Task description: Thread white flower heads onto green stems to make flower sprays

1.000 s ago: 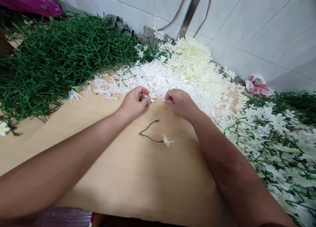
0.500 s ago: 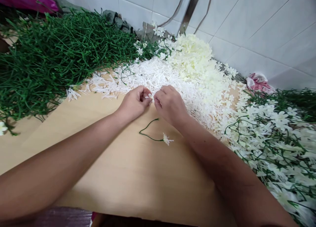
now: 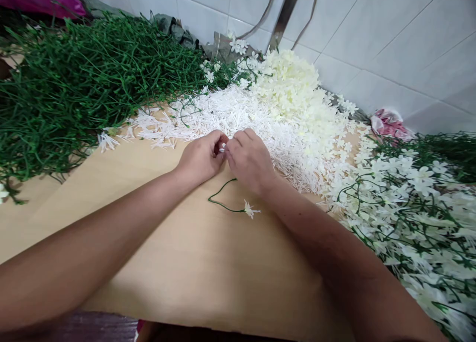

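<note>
A small white artificial flower point(image 3: 222, 147) is pinched between the thumb and fingers of my left hand point(image 3: 199, 156), mostly hidden by the fingertips. My right hand point(image 3: 250, 161) is closed too, its fingertips meeting the left ones at the flower; what they grip is hidden. Just below the hands, a green stem point(image 3: 219, 203) ending in a white flower head point(image 3: 251, 210) lies on the brown board point(image 3: 178, 262). Right beyond my fingers spreads a heap of thin white stamens point(image 3: 234, 106).
Green stems point(image 3: 92, 74) are heaped at the left. Pale yellow-white petals point(image 3: 293, 84) are piled against the tiled wall point(image 3: 372, 44). Finished-looking white flowers on stems point(image 3: 420, 223) cover the right side. A pink and white crumpled bag point(image 3: 390, 124) sits by the wall.
My right hand has moved slightly left, closing the gap to my left hand, and its fingertips now cover more of the small flower. The stem on the board stays put.
</note>
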A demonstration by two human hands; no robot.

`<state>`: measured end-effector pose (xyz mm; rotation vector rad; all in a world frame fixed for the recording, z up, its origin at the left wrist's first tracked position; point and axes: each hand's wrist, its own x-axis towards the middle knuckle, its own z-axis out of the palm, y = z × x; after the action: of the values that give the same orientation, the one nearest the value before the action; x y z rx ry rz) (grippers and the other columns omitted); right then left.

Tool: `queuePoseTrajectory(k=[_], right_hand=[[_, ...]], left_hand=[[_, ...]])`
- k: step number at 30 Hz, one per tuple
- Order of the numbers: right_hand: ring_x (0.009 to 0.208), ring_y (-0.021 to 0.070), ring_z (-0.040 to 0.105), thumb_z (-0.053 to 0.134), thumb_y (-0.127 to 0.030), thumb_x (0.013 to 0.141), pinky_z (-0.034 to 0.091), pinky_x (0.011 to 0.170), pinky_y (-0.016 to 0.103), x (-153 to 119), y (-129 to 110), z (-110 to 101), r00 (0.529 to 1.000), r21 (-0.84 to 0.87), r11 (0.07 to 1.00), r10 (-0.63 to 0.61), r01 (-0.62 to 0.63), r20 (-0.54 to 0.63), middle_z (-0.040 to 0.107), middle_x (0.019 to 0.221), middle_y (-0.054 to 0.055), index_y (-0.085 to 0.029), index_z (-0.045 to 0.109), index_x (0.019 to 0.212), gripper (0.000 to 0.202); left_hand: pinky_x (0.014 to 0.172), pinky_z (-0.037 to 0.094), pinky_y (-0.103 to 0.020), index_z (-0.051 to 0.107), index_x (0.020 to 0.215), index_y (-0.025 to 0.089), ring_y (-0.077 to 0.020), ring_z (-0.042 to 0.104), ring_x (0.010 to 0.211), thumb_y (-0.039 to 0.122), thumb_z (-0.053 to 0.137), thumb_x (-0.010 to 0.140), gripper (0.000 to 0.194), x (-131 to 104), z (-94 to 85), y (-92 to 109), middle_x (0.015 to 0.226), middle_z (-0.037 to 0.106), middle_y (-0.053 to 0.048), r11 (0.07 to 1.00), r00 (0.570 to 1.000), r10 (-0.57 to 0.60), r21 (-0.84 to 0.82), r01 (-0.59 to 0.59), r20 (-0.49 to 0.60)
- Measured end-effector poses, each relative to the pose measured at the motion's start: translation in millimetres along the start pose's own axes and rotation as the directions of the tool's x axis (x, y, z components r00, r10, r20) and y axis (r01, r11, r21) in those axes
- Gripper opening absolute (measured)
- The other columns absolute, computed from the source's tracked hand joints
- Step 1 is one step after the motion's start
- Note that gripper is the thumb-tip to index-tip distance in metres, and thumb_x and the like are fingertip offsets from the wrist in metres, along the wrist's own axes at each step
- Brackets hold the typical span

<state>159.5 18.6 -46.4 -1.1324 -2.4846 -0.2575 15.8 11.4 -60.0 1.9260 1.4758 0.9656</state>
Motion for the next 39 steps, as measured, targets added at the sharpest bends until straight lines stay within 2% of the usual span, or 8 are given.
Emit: queuePoseTrajectory(k=[10, 18, 22, 24, 26, 29, 34, 39], right_hand=[[0.091, 0.0184, 0.054, 0.049, -0.011, 0.081, 0.044, 0.086, 0.036, -5.0, 14.6, 16.6, 0.977, 0.467, 0.872, 0.202, -0.144, -0.074, 0.061, 0.089, 0.006, -0.02, 0.051, 0.075, 0.011], [0.063, 0.0107, 0.051, 0.057, -0.018, 0.077, 0.046, 0.063, 0.028, -2.5, 24.2, 5.0, 0.922, 0.801, 0.516, 0.37, -0.304, 0.111, 0.058, 0.069, -0.001, -0.02, 0.053, 0.071, 0.008], [0.056, 0.0079, 0.048, 0.068, -0.028, 0.07, 0.044, 0.058, 0.025, -2.6, 36.9, 5.2, 0.874, 0.905, 0.251, 0.437, -0.345, 0.212, 0.054, 0.062, -0.003, -0.019, 0.053, 0.07, 0.018], [0.055, 0.0072, 0.048, 0.074, -0.038, 0.065, 0.044, 0.057, 0.025, -3.2, 40.7, 7.4, 0.867, 0.927, 0.103, 0.404, -0.36, 0.292, 0.055, 0.061, -0.004, -0.018, 0.054, 0.071, 0.029], [0.054, 0.0068, 0.049, 0.078, -0.044, 0.059, 0.044, 0.056, 0.024, -3.6, 42.1, 9.2, 0.861, 0.928, -0.02, 0.368, -0.371, 0.352, 0.056, 0.062, -0.004, -0.018, 0.055, 0.072, 0.037], [0.055, 0.0063, 0.05, 0.082, -0.044, 0.053, 0.044, 0.056, 0.022, -3.5, 41.5, 9.8, 0.852, 0.922, -0.138, 0.352, -0.363, 0.388, 0.057, 0.062, -0.004, -0.018, 0.055, 0.071, 0.041], [0.055, 0.0058, 0.051, 0.084, -0.042, 0.051, 0.044, 0.055, 0.021, -3.6, 41.6, 6.6, 0.853, 0.909, -0.197, 0.318, -0.368, 0.414, 0.057, 0.061, -0.004, -0.017, 0.055, 0.071, 0.043], [0.055, 0.006, 0.05, 0.084, -0.042, 0.053, 0.043, 0.054, 0.021, -4.8, 46.4, 2.3, 0.868, 0.906, -0.149, 0.259, -0.396, 0.423, 0.057, 0.062, -0.003, -0.017, 0.055, 0.07, 0.042]], left_hand=[[0.058, 0.039, -0.022, 0.055, 0.092, 0.018, -0.0094, 0.049, 0.059, 0.021, 0.063, 0.07, 0.024, 2.4, 1.4, 1.9, 0.067, 0.055, 0.003, 0.958, 0.998, -0.056, -0.281, 0.054, 0.001], [0.067, 0.045, -0.026, 0.052, 0.093, 0.017, -0.0115, 0.058, 0.069, 0.013, 0.057, 0.073, 0.022, 3.5, -2.9, 7.5, 0.077, 0.063, -0.001, 0.899, 0.998, -0.067, -0.433, 0.064, 0.008], [0.062, 0.04, -0.026, 0.057, 0.082, 0.017, -0.0123, 0.053, 0.066, 0.026, 0.059, 0.076, 0.011, -6.8, -16.2, 18.6, 0.074, 0.06, -0.001, 0.972, 0.999, 0.022, -0.234, -0.013, 0.036], [0.064, 0.038, -0.028, 0.06, 0.074, 0.019, -0.0143, 0.053, 0.069, 0.034, 0.066, 0.072, 0.016, -16.3, -23.0, 27.3, 0.073, 0.059, -0.001, 0.985, 0.939, 0.17, -0.035, -0.167, 0.3], [0.067, 0.036, -0.03, 0.062, 0.07, 0.02, -0.0169, 0.053, 0.073, 0.036, 0.074, 0.065, 0.02, -25.7, -26.2, 35.4, 0.075, 0.06, -0.001, 0.924, 0.801, 0.259, 0.102, -0.368, 0.54], [0.069, 0.034, -0.031, 0.063, 0.071, 0.021, -0.0193, 0.054, 0.076, 0.031, 0.074, 0.066, 0.016, -33.6, -23.8, 40.9, 0.076, 0.061, -0.002, 0.843, 0.703, 0.253, 0.205, -0.497, 0.665], [0.067, 0.033, -0.029, 0.063, 0.071, 0.021, -0.0169, 0.055, 0.074, 0.027, 0.062, 0.078, 0.009, -29.4, -23.6, 35.7, 0.076, 0.061, -0.001, 0.863, 0.722, 0.278, 0.165, -0.477, 0.633], [0.061, 0.034, -0.027, 0.061, 0.084, 0.02, -0.0165, 0.054, 0.07, 0.042, 0.059, 0.079, 0.023, -22.2, -22.4, 32.0, 0.079, 0.061, -0.002, 0.95, 0.918, 0.115, 0.227, -0.213, 0.38]])
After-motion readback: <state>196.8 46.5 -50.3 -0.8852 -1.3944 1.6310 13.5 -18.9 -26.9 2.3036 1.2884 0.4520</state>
